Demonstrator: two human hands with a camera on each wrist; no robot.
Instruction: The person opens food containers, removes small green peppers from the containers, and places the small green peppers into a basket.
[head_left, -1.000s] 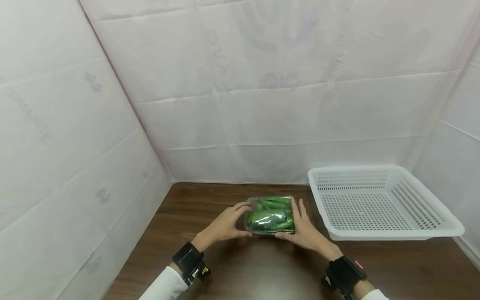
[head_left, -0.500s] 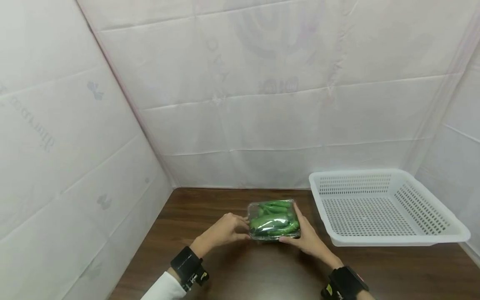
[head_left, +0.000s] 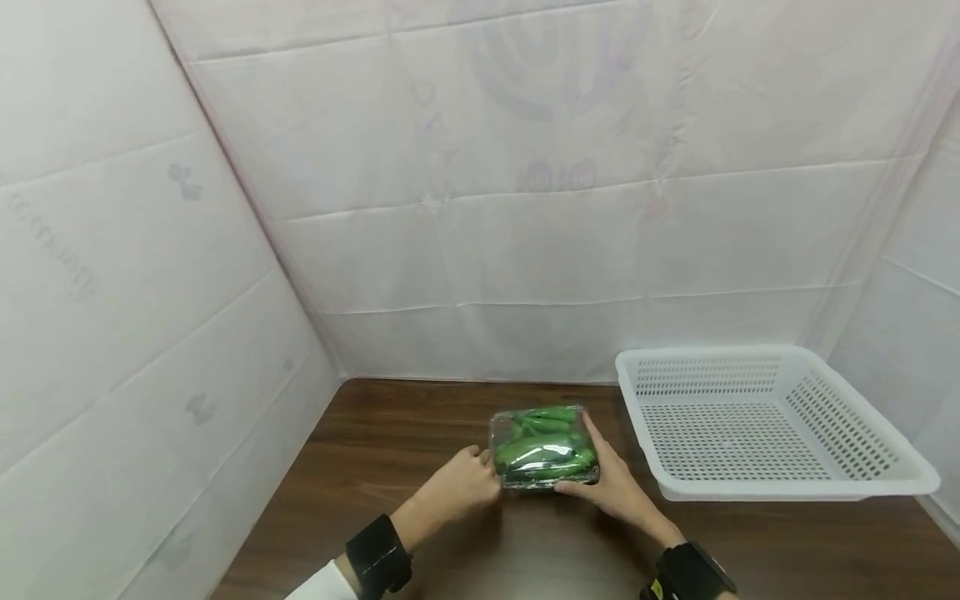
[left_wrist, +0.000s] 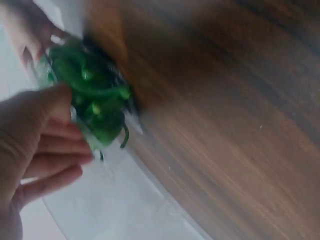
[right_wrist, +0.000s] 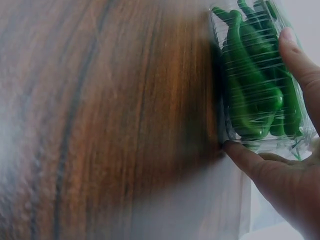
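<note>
Both hands have closed in on the clear plastic tray of wrapped green peppers (head_left: 543, 447), which sits on the dark wooden counter (head_left: 420, 433) just left of the white perforated plastic basket (head_left: 765, 421). The left hand (head_left: 461, 483) now curls its fingers against the tray's left end, while the right hand (head_left: 611, 483) clasps the right side, so the grip looks firmer than a second ago.

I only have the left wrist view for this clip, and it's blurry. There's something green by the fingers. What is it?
Observer: A clear plastic pack of green peppers, seen sharply from the head camera.
Operator: Is the other hand on it too?
Observer: Yes. The right hand holds its right side, thumb at the near edge, while the left hand grips the left side.
Operator: Anything else on the table?
Observer: A white perforated basket stands to the right of the pack, apart from it, on the brown wooden table.
</note>
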